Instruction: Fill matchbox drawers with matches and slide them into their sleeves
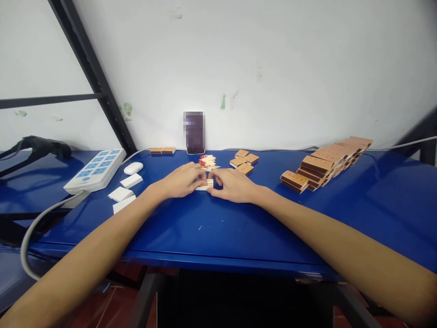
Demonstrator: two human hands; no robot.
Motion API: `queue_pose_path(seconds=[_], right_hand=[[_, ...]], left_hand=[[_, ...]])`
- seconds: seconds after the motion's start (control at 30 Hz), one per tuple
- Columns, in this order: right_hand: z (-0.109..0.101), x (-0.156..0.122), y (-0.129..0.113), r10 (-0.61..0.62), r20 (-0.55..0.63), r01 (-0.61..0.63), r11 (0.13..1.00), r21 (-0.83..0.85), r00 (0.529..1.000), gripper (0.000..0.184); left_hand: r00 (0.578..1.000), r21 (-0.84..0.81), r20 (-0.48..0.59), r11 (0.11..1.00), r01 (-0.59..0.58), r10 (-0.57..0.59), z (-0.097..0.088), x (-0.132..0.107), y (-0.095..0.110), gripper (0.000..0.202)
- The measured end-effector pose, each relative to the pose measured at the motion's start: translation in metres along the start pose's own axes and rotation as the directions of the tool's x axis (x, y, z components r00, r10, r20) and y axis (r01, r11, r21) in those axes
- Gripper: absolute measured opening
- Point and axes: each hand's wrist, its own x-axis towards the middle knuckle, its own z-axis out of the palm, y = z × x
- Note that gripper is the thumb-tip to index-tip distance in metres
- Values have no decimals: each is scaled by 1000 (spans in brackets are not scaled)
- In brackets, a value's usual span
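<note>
Both my hands meet at the middle of the blue table (211,228). My left hand (182,181) and my right hand (231,185) have their fingers curled around a small pale matchbox tray (205,184) lying between them. Just behind the hands lies a loose pile of red-tipped matches (208,161). Three brown matchboxes (245,162) sit a little to the right of the pile.
A long stack of brown matchboxes (324,166) runs along the right. At left lie white trays (123,195), a white mouse (133,168) and a power strip (97,170) with its cable. A phone (194,132) leans on the wall beside two matchboxes (162,150).
</note>
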Motion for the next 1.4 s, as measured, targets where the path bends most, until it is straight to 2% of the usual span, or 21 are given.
queue_pose_path(seconds=[0.2, 0.37, 0.57, 0.77, 0.9, 1.13, 1.4], right_hand=[[0, 0, 0, -4, -1, 4, 1000, 17, 1000, 23], [-2, 0, -1, 19, 9, -20, 1000, 15, 1000, 24], [-5, -2, -4, 45, 17, -45, 999, 16, 999, 28], [-8, -2, -6, 67, 15, -67, 996, 53, 998, 32], [-6, -2, -7, 54, 10, -54, 997, 50, 999, 31], [-1, -2, -5, 43, -12, -43, 999, 19, 999, 30], [-2, -3, -4, 9, 12, -9, 1000, -27, 1000, 27]], left_hand=[[999, 50, -24, 998, -37, 38, -3, -3, 1, 27], [999, 16, -13, 999, -33, 33, -5, -4, -1, 33], [996, 0, -79, 1000, -31, 31, -1, -4, -5, 35], [977, -27, -189, 995, 101, -104, 12, 0, -20, 34], [982, 8, -135, 991, 135, -133, 19, 3, -28, 33], [987, 101, -52, 983, 156, -151, 16, 6, -25, 42], [987, 126, -55, 980, 157, -151, 16, 4, -25, 39]])
